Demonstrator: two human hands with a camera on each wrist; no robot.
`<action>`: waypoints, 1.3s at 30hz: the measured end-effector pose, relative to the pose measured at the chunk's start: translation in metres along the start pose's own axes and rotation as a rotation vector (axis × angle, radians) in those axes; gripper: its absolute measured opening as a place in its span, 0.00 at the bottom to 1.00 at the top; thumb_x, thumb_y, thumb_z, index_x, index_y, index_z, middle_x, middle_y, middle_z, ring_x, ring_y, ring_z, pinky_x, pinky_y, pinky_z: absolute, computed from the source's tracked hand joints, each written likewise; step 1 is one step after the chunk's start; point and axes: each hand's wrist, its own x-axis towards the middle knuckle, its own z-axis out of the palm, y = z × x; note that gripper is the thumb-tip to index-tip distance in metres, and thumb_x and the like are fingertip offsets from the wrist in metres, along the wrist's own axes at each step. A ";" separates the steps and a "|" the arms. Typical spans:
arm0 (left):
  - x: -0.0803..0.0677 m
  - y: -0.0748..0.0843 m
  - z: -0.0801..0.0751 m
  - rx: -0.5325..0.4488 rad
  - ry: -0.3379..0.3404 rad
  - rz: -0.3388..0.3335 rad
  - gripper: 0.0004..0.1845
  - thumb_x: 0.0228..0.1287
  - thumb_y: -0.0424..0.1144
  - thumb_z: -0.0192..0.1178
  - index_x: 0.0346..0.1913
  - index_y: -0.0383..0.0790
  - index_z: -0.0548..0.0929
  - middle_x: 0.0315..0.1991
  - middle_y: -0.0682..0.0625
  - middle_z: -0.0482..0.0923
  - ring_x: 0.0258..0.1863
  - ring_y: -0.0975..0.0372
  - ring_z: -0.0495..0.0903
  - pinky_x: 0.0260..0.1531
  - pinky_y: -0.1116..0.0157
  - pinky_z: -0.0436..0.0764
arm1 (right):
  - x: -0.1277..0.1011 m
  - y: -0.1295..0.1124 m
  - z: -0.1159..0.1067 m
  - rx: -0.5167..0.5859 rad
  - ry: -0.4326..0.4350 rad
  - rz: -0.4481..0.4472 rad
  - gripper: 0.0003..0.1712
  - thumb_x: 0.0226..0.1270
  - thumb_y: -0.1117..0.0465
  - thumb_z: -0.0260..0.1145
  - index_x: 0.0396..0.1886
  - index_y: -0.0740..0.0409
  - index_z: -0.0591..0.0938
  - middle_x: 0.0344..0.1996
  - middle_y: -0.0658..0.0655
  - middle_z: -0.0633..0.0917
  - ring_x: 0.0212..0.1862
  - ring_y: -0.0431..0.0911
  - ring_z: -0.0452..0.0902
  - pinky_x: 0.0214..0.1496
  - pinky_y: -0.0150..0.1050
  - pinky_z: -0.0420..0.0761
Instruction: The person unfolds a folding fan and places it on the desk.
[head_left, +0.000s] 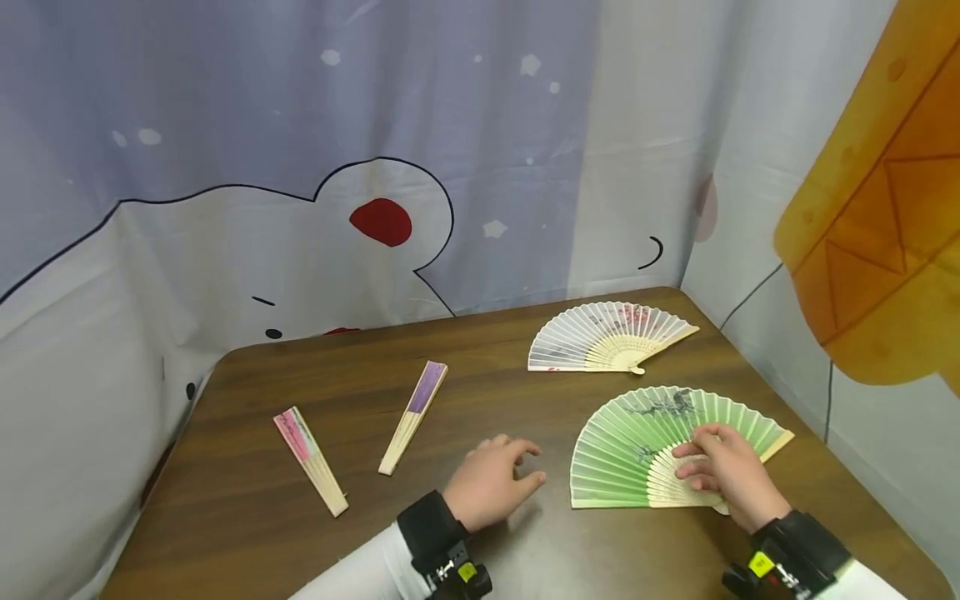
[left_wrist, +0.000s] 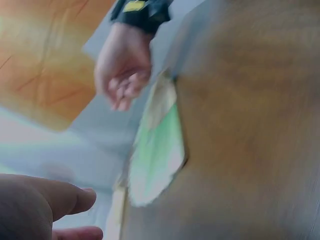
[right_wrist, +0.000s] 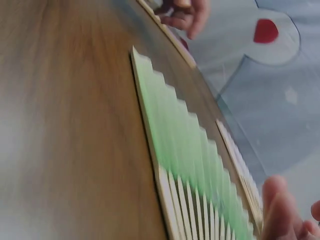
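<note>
An open green folding fan (head_left: 637, 442) lies flat on the brown table (head_left: 525, 400), front right. My right hand (head_left: 708, 467) rests on its wooden ribs, fingers lightly bent and touching them, not wrapped round anything. My left hand (head_left: 498, 483) sits on the bare wood just left of the fan, fingers loosely curled and holding nothing. The left wrist view is blurred and shows the green fan (left_wrist: 157, 150) with the right hand (left_wrist: 122, 75) above it. In the right wrist view the green fan (right_wrist: 185, 150) stretches away from my fingertips (right_wrist: 280, 210).
An open white fan (head_left: 600, 337) lies behind the green one near the back right corner. A shut purple fan (head_left: 414, 415) and a shut pink fan (head_left: 310, 460) lie on the left half. Printed fabric walls enclose the table at the back and right.
</note>
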 end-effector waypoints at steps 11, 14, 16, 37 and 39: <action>-0.016 -0.067 -0.057 -0.104 0.171 -0.285 0.25 0.67 0.53 0.62 0.61 0.42 0.78 0.54 0.45 0.78 0.54 0.51 0.78 0.51 0.51 0.79 | 0.019 -0.024 0.100 0.083 -0.212 -0.042 0.20 0.78 0.63 0.48 0.61 0.72 0.61 0.53 0.74 0.80 0.45 0.58 0.85 0.45 0.47 0.86; -0.021 -0.083 -0.066 -0.097 0.207 -0.361 0.28 0.66 0.55 0.62 0.62 0.41 0.77 0.57 0.43 0.76 0.56 0.50 0.76 0.52 0.48 0.78 | 0.023 -0.028 0.136 0.103 -0.297 -0.042 0.19 0.78 0.64 0.46 0.61 0.73 0.61 0.54 0.76 0.78 0.47 0.59 0.84 0.46 0.48 0.86; -0.024 -0.093 -0.071 -0.095 0.228 -0.394 0.29 0.66 0.55 0.62 0.62 0.39 0.77 0.58 0.41 0.74 0.55 0.48 0.75 0.51 0.47 0.78 | 0.026 -0.030 0.160 0.112 -0.363 -0.044 0.20 0.78 0.64 0.45 0.61 0.74 0.61 0.55 0.77 0.77 0.48 0.60 0.84 0.46 0.48 0.85; -0.029 -0.122 -0.070 -0.198 0.186 -0.485 0.30 0.69 0.53 0.59 0.64 0.36 0.73 0.58 0.40 0.78 0.53 0.50 0.79 0.54 0.47 0.77 | 0.054 -0.052 0.303 0.322 -0.442 0.059 0.26 0.75 0.63 0.49 0.66 0.74 0.63 0.64 0.74 0.66 0.63 0.66 0.70 0.58 0.54 0.79; -0.030 -0.120 -0.069 -0.227 0.179 -0.484 0.31 0.69 0.53 0.59 0.66 0.36 0.72 0.58 0.40 0.78 0.54 0.50 0.79 0.54 0.48 0.76 | 0.053 -0.054 0.311 0.322 -0.438 0.067 0.26 0.74 0.62 0.50 0.66 0.73 0.63 0.63 0.73 0.67 0.63 0.64 0.69 0.59 0.55 0.78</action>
